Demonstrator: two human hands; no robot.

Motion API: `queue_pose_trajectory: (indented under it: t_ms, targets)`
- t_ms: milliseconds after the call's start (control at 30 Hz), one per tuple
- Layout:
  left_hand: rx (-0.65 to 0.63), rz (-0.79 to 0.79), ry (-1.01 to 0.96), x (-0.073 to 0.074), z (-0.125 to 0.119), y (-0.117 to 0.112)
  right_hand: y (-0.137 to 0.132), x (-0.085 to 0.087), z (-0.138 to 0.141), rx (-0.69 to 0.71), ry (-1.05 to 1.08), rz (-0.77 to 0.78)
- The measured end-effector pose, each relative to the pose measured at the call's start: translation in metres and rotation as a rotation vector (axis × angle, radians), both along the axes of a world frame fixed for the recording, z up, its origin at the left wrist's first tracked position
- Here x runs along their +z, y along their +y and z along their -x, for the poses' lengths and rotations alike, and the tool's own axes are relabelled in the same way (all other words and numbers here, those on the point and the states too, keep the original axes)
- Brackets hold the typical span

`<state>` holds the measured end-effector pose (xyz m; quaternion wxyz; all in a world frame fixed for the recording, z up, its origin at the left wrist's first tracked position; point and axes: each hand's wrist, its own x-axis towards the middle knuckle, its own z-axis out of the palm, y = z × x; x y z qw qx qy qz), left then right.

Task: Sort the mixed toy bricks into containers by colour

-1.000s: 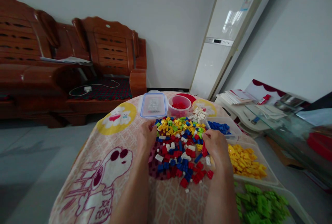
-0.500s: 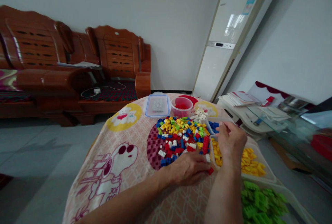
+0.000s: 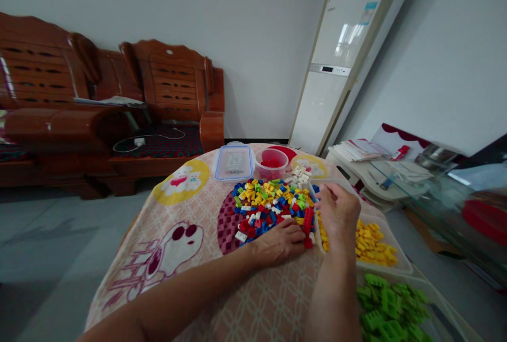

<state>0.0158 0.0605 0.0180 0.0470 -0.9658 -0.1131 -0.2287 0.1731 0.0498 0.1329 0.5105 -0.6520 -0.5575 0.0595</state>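
My left hand point(image 3: 282, 242) lies palm down at the near edge of a mixed heap of toy building bricks point(image 3: 273, 199). A small red brick point(image 3: 308, 242) is at its fingertips, by the thumb side. A longer red brick point(image 3: 308, 220) lies just beyond. My right hand point(image 3: 338, 210) is raised over the clear tubs at the heap's right, its fingers curled in; what they hold, if anything, is hidden. Beneath it are a tub with blue bricks point(image 3: 316, 188), mostly covered, and a tub of yellow bricks point(image 3: 374, 244).
Green bricks point(image 3: 392, 305) fill a tub at the near right. Behind the heap stand a round tub point(image 3: 271, 172) with red bricks, a blue-rimmed lidded box point(image 3: 234, 163) and a group of white bricks point(image 3: 300, 175). A patterned cloth point(image 3: 222, 294) covers the table.
The view has turned slightly right. My left hand has moved forward toward the heap, and the small red brick at its fingertips has moved with it. My right hand stays over the tubs.
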Motion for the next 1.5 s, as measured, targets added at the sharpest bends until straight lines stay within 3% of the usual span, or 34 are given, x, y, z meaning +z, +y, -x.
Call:
queue_pose_trajectory:
  t_ms: [100, 200, 300, 367, 467, 567, 667, 767, 967, 1167, 1233, 1333, 1433, 1500]
  targets:
    - [0.015, 0.000, -0.014, 0.013, 0.003, 0.026, 0.001, -0.002, 0.001, 0.005, -0.023, 0.016]
    - [0.108, 0.034, -0.104, 0.031, 0.014, 0.045, 0.003, -0.005, 0.000, 0.005, -0.038, 0.016]
    - [0.201, 0.138, -0.274, 0.046, 0.034, 0.044, 0.006, -0.009, -0.002, 0.008, -0.058, 0.020]
    - [0.265, 0.227, -0.397, 0.049, 0.050, 0.027, 0.008, -0.012, -0.002, 0.008, -0.063, 0.027]
    - [0.252, 0.374, -0.392, 0.036, 0.069, -0.014, 0.010, -0.015, -0.002, 0.006, -0.048, 0.046]
    - [0.069, 0.393, -0.118, 0.014, 0.079, -0.056, 0.012, -0.016, -0.001, 0.004, -0.033, 0.062]
    - [0.062, 0.353, 0.033, -0.003, 0.084, -0.071, 0.012, -0.016, 0.001, 0.010, -0.029, 0.046]
    - [0.145, 0.297, 0.071, -0.008, 0.088, -0.055, 0.013, -0.017, 0.002, 0.023, -0.034, 0.013]
    - [0.159, 0.200, 0.082, -0.001, 0.083, 0.006, 0.016, -0.021, 0.004, 0.022, -0.066, 0.009]
    - [0.262, 0.176, 0.028, 0.023, 0.064, 0.044, 0.020, -0.023, 0.006, 0.028, -0.084, 0.045]
    - [0.273, 0.210, -0.026, 0.033, 0.058, 0.037, 0.020, -0.024, 0.006, 0.027, -0.086, 0.049]
    - [0.185, 0.299, -0.052, 0.034, 0.049, 0.002, 0.021, -0.026, 0.004, 0.015, -0.077, 0.043]
    - [0.029, 0.334, 0.051, 0.018, 0.041, -0.038, 0.021, -0.028, -0.001, 0.000, -0.071, 0.041]
    - [0.023, 0.305, 0.100, 0.004, 0.038, -0.049, 0.022, -0.029, -0.003, -0.007, -0.075, 0.041]
